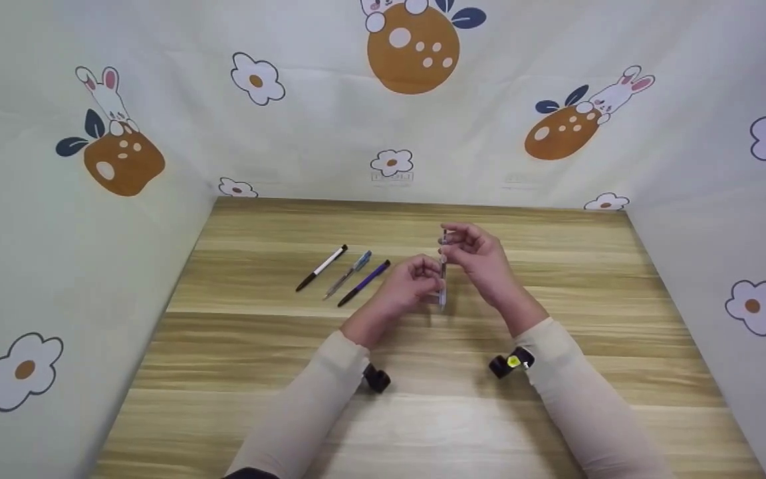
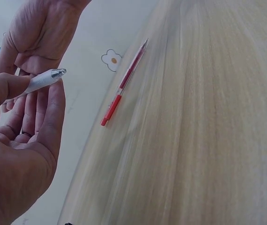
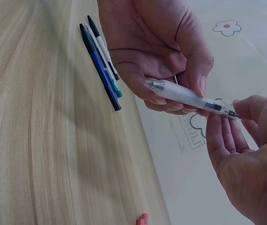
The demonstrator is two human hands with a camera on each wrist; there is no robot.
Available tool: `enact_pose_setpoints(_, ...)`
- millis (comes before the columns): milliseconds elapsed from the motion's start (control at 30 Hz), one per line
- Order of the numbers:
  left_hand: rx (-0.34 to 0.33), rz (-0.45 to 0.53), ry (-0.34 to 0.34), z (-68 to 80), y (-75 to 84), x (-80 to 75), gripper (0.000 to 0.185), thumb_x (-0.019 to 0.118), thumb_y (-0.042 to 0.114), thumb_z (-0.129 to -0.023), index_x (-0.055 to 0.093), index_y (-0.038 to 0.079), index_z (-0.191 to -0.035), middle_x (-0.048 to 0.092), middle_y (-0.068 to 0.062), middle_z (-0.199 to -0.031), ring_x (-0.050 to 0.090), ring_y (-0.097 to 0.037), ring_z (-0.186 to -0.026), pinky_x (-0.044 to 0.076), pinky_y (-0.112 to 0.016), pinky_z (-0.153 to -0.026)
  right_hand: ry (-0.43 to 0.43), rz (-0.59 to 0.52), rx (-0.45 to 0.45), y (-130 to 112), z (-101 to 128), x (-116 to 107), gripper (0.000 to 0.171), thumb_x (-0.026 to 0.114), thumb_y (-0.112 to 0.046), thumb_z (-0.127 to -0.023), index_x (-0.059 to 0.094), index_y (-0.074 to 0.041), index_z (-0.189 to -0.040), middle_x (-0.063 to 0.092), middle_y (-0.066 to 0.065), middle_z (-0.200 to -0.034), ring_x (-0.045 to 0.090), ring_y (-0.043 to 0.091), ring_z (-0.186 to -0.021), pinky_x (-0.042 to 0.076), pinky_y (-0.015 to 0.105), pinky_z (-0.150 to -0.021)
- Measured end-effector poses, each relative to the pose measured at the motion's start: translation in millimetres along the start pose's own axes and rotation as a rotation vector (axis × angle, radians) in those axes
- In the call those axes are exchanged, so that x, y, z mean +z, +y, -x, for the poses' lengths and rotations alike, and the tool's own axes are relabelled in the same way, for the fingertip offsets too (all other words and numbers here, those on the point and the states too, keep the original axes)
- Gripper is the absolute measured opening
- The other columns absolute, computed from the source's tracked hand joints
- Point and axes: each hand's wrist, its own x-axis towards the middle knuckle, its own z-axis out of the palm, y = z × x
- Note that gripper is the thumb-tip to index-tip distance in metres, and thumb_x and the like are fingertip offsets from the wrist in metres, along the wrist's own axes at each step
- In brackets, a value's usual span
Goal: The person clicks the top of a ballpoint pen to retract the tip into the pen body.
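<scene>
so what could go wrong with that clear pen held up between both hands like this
The clear pen is held above the table only by fingertip pinches: left hand on the barrel, right hand at one end. It could slip and drop. A fall or a sweeping left hand might also scatter the three pens lying close by.

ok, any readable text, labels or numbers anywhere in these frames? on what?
None readable.
Backdrop cloth: small boxed print under the flower, too blurred to read; the same mark in the right wrist view is also illegible.
Translucent pen in both hands: no legible marking.
</scene>
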Motion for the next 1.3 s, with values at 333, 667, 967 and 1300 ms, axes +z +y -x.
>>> enact_pose_setpoints(333,0.006,-0.029,0.019,-0.2,0.1,0.4,0.017,0.068,-0.008,-0.097,0.066,0.005,-0.108,0.066,-0.001,-0.099,0.067,-0.014,-0.091,0.065,-0.034,-0.081,-0.012,0.003,-0.003,0,1,0,0.041,0.073,0.004,-0.103,0.067,-0.001,-0.143,0.070,0.015,-0.121,0.070,0.030,-0.117,0.063,0.037,-0.096)
enact_pose_setpoints(667,-0.043,-0.077,0.018,2.2,2.4,-4.0,0.017,0.064,-0.009,-0.099,0.065,0.002,-0.112,0.064,-0.002,-0.099,0.068,-0.016,-0.090,0.067,-0.039,-0.081,0.008,0.039,-0.028,3,-1,1,0.042,0.073,0.008,-0.101,0.066,0.002,-0.142,0.070,0.019,-0.120,0.073,0.021,-0.104,0.064,0.035,-0.092)
enact_pose_setpoints(967,-0.033,-0.209,0.044,4.7,1.0,-13.5,0.016,0.069,-0.004,-0.098,0.067,0.001,-0.114,0.068,-0.005,-0.102,0.068,-0.017,-0.090,0.064,-0.032,-0.079,-0.011,0.306,-0.096,11,0,-7,0.044,0.077,-0.001,-0.102,0.064,0.002,-0.144,0.070,0.019,-0.129,0.070,0.024,-0.112,0.059,0.028,-0.094)
enact_pose_setpoints(1300,0.014,-0.535,0.086,8.3,1.7,-21.6,0.019,0.071,0.001,-0.096,0.073,0.006,-0.114,0.072,-0.002,-0.100,0.067,-0.014,-0.090,0.056,-0.027,-0.078,-0.108,0.554,-0.220,18,6,-20,0.049,0.080,-0.011,-0.103,0.062,0.003,-0.146,0.063,0.025,-0.140,0.065,0.043,-0.124,0.056,0.060,-0.103)
